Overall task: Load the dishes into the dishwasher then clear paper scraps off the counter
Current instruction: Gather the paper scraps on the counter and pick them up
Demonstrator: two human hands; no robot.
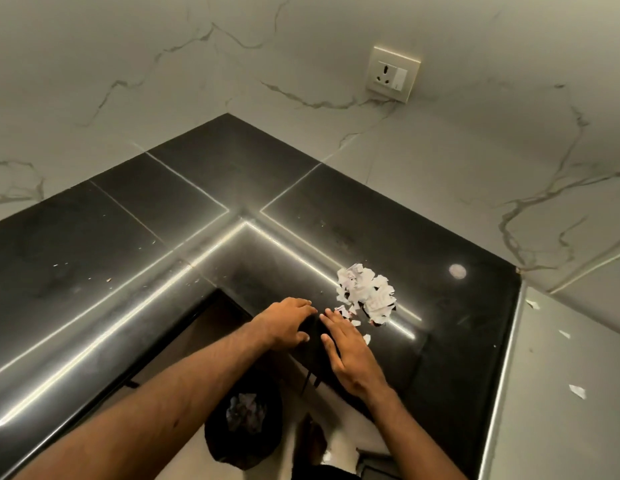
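A heap of torn white paper scraps (365, 292) lies on the black L-shaped counter (232, 188), just beyond my fingertips. My left hand (288, 322) hovers over the counter's inner edge with fingers loosely bent, holding nothing. My right hand (348, 351) lies flat beside it, fingers straight and pointing at the heap, with a small scrap (366, 338) at its right side. Below the counter edge stands a dark bin (244, 424) with crumpled paper inside. No dishes or dishwasher are in view.
Marble-patterned walls meet at the far corner, with a wall socket (393, 73) on the right wall. A few stray scraps (577, 391) lie on the pale surface at the far right. Small crumbs dot the counter's left arm.
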